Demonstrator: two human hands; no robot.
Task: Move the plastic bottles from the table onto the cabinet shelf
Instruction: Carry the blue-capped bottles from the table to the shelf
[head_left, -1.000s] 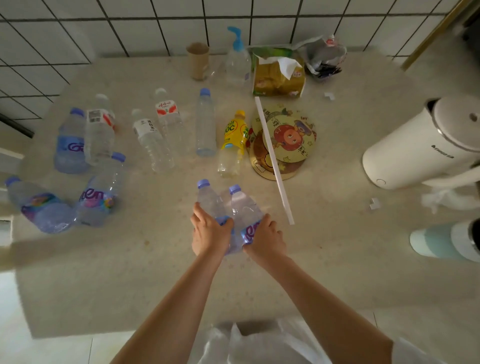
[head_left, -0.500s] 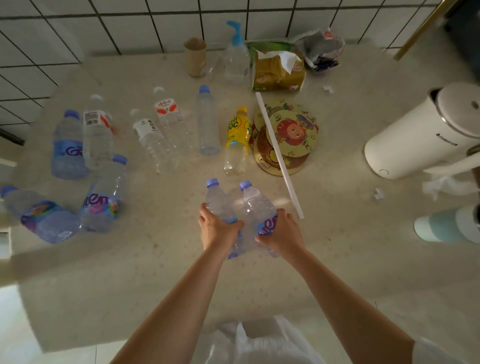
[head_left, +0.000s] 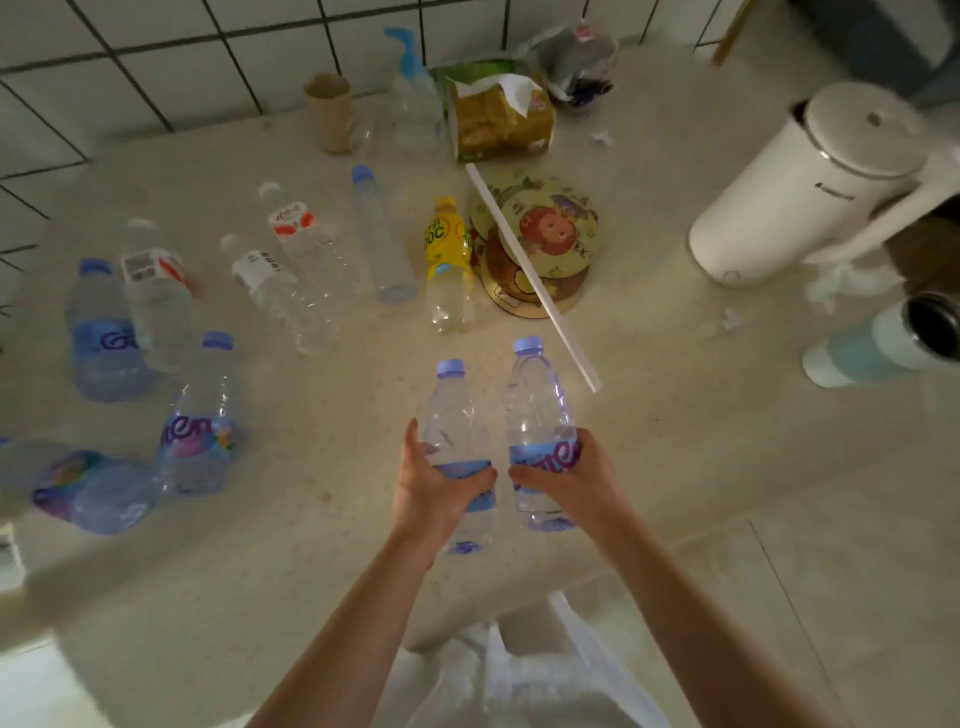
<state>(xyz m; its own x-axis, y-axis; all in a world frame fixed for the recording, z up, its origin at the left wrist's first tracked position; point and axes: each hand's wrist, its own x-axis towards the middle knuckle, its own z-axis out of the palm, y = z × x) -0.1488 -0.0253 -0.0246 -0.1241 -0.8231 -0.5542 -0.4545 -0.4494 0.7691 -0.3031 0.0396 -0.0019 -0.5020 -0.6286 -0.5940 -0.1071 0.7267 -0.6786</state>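
now that you've raised them, your left hand and right hand each clasp a bottle, ready for the shelf.

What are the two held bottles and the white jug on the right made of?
Left bottle and right bottle: thin clear plastic, glossy; the table shows through, walls look creased, caps are opaque blue. Jug: opaque white, smooth satin shell, likely plastic, though coated metal can't be ruled out.
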